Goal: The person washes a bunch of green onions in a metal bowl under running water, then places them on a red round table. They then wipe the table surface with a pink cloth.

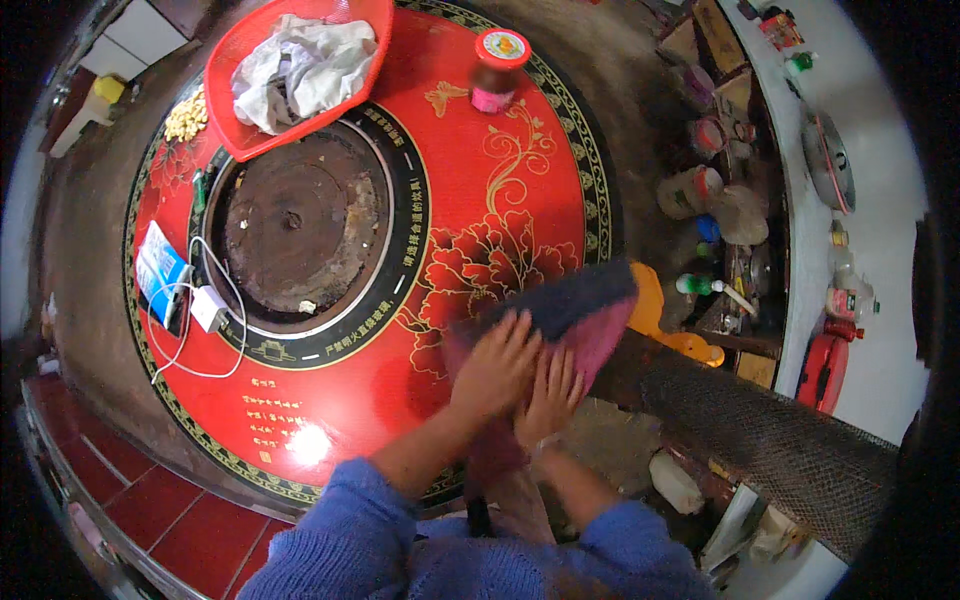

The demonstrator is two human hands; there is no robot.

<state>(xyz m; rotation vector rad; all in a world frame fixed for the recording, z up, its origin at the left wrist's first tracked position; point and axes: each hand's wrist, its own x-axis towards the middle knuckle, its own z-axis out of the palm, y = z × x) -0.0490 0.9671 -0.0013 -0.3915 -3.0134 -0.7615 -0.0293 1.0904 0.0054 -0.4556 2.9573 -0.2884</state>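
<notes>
Both my hands lie palm down on a folded piece of fabric with a dark navy panel and a pink-purple part (592, 337). My left hand (499, 364) presses near the dark panel, slightly blurred, its thumb hidden. Just right of it and nearer my body is my right hand (553, 397), fingers extended and a little spread over the pink part. The fabric lies across the near right edge of a round red table (375, 397) with gold flower patterns. More purplish cloth (499, 457) hangs down between my forearms.
A red plastic basket (300, 139) of pale cloths, peanuts (186, 118) and a red-lidded jar (499, 71) stand across the table. A charger (208, 307) with white cable and blue-white packet (161, 262) lie left of the round recess (292, 217). An orange plastic object (649, 300) sits right.
</notes>
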